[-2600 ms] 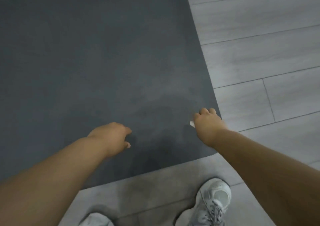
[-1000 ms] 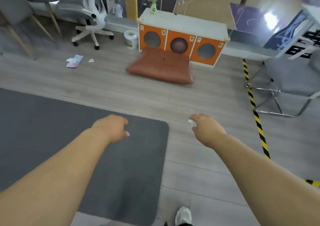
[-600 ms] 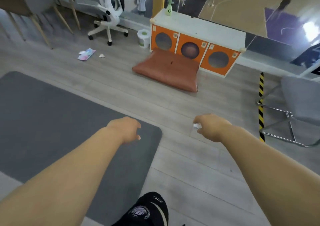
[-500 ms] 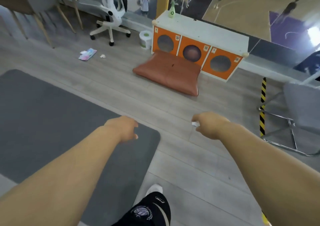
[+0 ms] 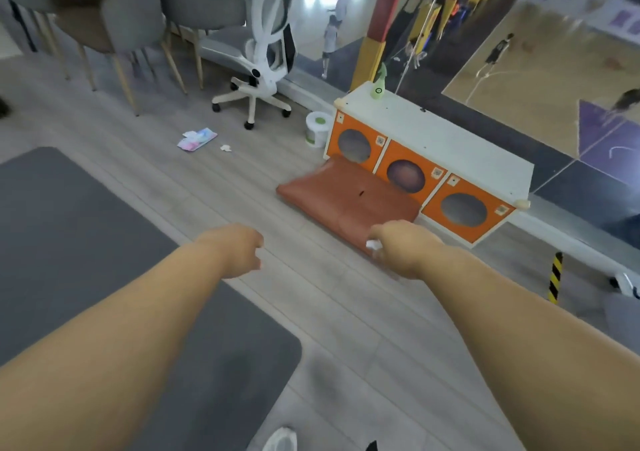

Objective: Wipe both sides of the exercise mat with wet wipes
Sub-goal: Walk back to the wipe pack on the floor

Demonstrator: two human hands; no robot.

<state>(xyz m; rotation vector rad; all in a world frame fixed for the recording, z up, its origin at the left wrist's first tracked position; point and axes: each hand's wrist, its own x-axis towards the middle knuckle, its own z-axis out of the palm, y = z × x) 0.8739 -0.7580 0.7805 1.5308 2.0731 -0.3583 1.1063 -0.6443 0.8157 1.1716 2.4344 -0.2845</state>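
The dark grey exercise mat (image 5: 69, 243) lies flat on the floor at the left, its rounded corner near the bottom centre. My right hand (image 5: 401, 246) is held out over the bare floor, fingers curled round a small crumpled white wet wipe (image 5: 372, 244) that sticks out at the thumb side. My left hand (image 5: 235, 248) hangs in the air beside the mat's right edge with loosely curled fingers and holds nothing. A pack of wet wipes (image 5: 196, 139) lies on the floor far ahead, with a used white scrap (image 5: 225, 147) next to it.
An orange cabinet with round holes (image 5: 429, 170) stands ahead with a brown cushion (image 5: 343, 205) before it. A white office chair (image 5: 259, 66), grey chairs (image 5: 114, 25) and a white tub (image 5: 317, 128) stand further back. A yellow-black post (image 5: 554, 277) is at the right.
My view rose from the mat to the room, and I have walked off the mat's corner toward the cabinet. My right hand kept hold of the wipe; my left stayed free.
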